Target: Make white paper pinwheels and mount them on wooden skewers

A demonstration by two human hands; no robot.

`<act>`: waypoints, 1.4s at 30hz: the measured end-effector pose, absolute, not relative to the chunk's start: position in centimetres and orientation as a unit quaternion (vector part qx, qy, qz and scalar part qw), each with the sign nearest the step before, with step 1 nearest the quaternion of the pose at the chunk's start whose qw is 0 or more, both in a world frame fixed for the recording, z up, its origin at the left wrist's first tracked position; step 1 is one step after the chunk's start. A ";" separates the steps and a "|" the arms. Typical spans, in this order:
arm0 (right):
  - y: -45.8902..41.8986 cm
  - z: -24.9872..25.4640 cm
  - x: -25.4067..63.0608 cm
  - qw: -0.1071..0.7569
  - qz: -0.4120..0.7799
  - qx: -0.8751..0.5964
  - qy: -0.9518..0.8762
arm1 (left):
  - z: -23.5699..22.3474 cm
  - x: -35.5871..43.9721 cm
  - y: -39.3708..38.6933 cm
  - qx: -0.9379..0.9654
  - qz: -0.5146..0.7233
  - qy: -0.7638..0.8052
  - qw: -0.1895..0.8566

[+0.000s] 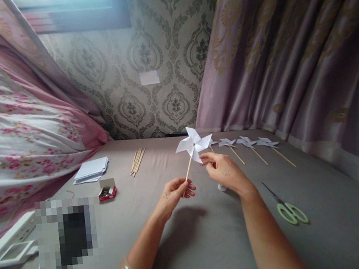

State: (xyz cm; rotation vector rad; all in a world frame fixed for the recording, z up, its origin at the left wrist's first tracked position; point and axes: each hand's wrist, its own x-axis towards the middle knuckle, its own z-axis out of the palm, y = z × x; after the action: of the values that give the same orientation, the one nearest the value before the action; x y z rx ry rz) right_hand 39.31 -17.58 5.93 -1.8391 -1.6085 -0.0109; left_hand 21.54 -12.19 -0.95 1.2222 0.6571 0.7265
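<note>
A white paper pinwheel (194,143) on a thin wooden stick (188,169) is held upright above the table, its blades facing me. My left hand (176,193) is closed around the lower stick, thumb and fingers pinching it. My right hand (225,170) is at the lower right blade, fingers bent together with their tips on the blade's edge. Part of that blade's contact is hard to make out. Below the right hand, a small white bottle-like item (222,187) is partly hidden. Farther back lie several finished pinwheels (246,142) in a row, one partly behind the held one.
Green-handled scissors (288,210) lie at right. On the left are loose wooden sticks (138,161), a stack of white paper (91,170), a small open red box (107,191) with tiny metallic pieces, and a power strip (17,236). Curtains (254,61) hang along the sides.
</note>
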 end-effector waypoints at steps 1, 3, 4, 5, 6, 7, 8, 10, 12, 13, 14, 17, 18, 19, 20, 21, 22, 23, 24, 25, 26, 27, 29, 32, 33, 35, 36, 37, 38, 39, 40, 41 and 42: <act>-17.7 6.1 39.2 0.342 0.012 -0.704 -0.622 | -1.0 21.5 -12.1 0.551 0.328 0.296 0.708; -17.8 6.4 39.1 0.354 -0.006 -0.720 -0.596 | -1.1 21.5 -12.1 0.552 0.325 0.296 0.708; -17.8 6.5 39.2 0.370 -0.037 -0.734 -0.568 | -1.1 21.6 -12.1 0.553 0.322 0.295 0.710; -17.7 6.6 39.3 0.390 -0.074 -0.742 -0.541 | -1.1 21.6 -12.1 0.553 0.319 0.295 0.711; -17.7 6.6 39.4 0.409 -0.110 -0.743 -0.519 | -1.2 21.7 -12.1 0.553 0.316 0.296 0.712; -17.6 6.6 39.6 0.422 -0.138 -0.739 -0.506 | -1.2 21.7 -12.1 0.554 0.313 0.295 0.712; -17.5 6.6 39.7 0.426 -0.157 -0.736 -0.502 | -1.2 21.7 -12.1 0.556 0.310 0.294 0.713; -17.4 6.4 39.9 0.405 -0.161 -0.739 -0.514 | -1.2 21.7 -12.2 0.560 0.305 0.291 0.713; -17.4 6.3 39.9 0.370 -0.140 -0.753 -0.526 | -1.1 21.7 -12.2 0.562 0.304 0.289 0.713; -17.3 6.2 39.8 0.355 -0.128 -0.761 -0.528 | -1.1 21.7 -12.2 0.561 0.306 0.288 0.713; -17.3 6.2 39.7 0.342 -0.114 -0.769 -0.528 | -1.1 21.7 -12.2 0.559 0.308 0.288 0.713; -17.3 6.0 39.5 0.318 -0.050 -0.780 -0.537 | -1.1 21.6 -12.1 0.556 0.314 0.290 0.713; -17.2 6.0 39.5 0.316 -0.013 -0.773 -0.550 | -1.1 21.6 -12.1 0.556 0.314 0.290 0.713; -17.2 5.9 39.5 0.318 0.033 -0.759 -0.567 | -1.1 21.6 -12.1 0.557 0.313 0.289 0.713; -17.1 5.8 39.5 0.324 0.082 -0.739 -0.586 | -1.1 21.6 -12.1 0.558 0.312 0.288 0.713; -17.1 5.7 39.5 0.331 0.130 -0.714 -0.603 | -1.1 21.6 -12.1 0.559 0.311 0.287 0.713; -17.1 5.6 39.4 0.339 0.174 -0.690 -0.616 | -1.1 21.6 -12.2 0.561 0.310 0.286 0.713; -17.0 5.5 39.4 0.347 0.209 -0.668 -0.625 | -1.1 21.6 -12.2 0.562 0.309 0.285 0.712; -17.0 5.5 39.4 0.359 0.233 -0.650 -0.628 | -1.1 21.6 -12.2 0.562 0.310 0.285 0.712; -17.0 5.6 39.4 0.377 0.245 -0.640 -0.623 | -1.1 21.6 -12.1 0.561 0.310 0.285 0.712; -17.1 5.7 39.4 0.402 0.241 -0.638 -0.611 | -1.2 21.6 -12.1 0.559 0.312 0.286 0.713; -17.1 5.9 39.4 0.431 0.219 -0.644 -0.593 | -1.2 21.6 -12.1 0.556 0.314 0.287 0.714; -17.2 6.2 39.6 0.467 0.137 -0.677 -0.552 | -1.2 21.6 -12.1 0.550 0.317 0.288 0.717; -17.3 6.6 39.9 0.407 0.026 -0.749 -0.522 | -1.2 21.7 -12.1 0.546 0.318 0.288 0.720; -17.3 6.6 39.9 0.369 0.014 -0.768 -0.523 | -1.2 21.7 -12.1 0.546 0.317 0.289 0.720; -17.3 6.5 39.7 0.306 0.017 -0.788 -0.535 | -1.2 21.6 -12.1 0.547 0.319 0.291 0.717; -17.2 6.4 39.5 0.283 0.025 -0.790 -0.542 | -1.2 21.6 -12.1 0.547 0.320 0.293 0.716; -17.2 6.3 39.3 0.267 0.034 -0.790 -0.551 | -1.2 21.6 -12.1 0.547 0.321 0.295 0.715; -17.1 6.2 39.1 0.255 0.042 -0.788 -0.558 | -1.2 21.6 -12.1 0.547 0.322 0.296 0.714; -17.1 6.2 38.8 0.248 0.051 -0.786 -0.565 | -1.2 21.6 -12.1 0.546 0.323 0.297 0.714; -17.0 6.1 38.6 0.243 0.060 -0.782 -0.570 | -1.2 21.6 -12.1 0.546 0.324 0.297 0.714; -16.9 6.0 38.4 0.241 0.067 -0.779 -0.575 | -1.2 21.6 -12.0 0.546 0.324 0.297 0.714; -16.9 6.0 38.2 0.240 0.074 -0.775 -0.580 | -1.2 21.6 -12.0 0.545 0.324 0.297 0.714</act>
State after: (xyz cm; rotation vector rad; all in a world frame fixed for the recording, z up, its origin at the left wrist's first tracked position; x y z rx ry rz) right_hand 38.17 -16.90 5.99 -2.1219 -1.5872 0.2030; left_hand 21.56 -12.00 -1.20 1.2081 0.6579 0.7174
